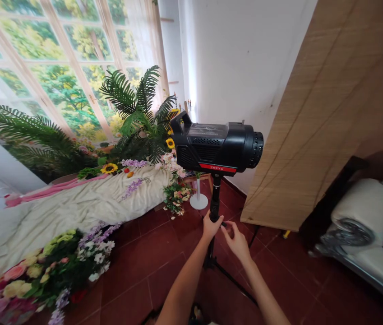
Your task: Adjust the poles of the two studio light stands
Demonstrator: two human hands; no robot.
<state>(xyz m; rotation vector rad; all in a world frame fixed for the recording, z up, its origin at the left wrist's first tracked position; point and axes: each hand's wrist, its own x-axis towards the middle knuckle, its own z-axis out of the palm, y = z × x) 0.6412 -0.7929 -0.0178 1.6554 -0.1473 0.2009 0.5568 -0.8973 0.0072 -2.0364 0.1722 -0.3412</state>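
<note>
A black studio light (216, 146) with a red ZHEYU label is mounted on top of a black light stand (214, 196). My left hand (212, 225) is wrapped around the stand's pole below the light. Just right of it, my right hand (234, 237) pinches a small dark knob (224, 224) on the side of the pole. The light's round front end points right, and its handle is at the left. Below my hands, the stand's legs spread over the floor, partly hidden by my forearms.
A cream draped cloth (86, 203) with flowers and palm leaves lies at left, before a window backdrop (56, 58). Flower bunches (52, 266) stand in front. A bamboo blind (289, 135) hangs at right, beside a white and silver sofa (363, 230). Dark red tiles (157, 243) cover the floor.
</note>
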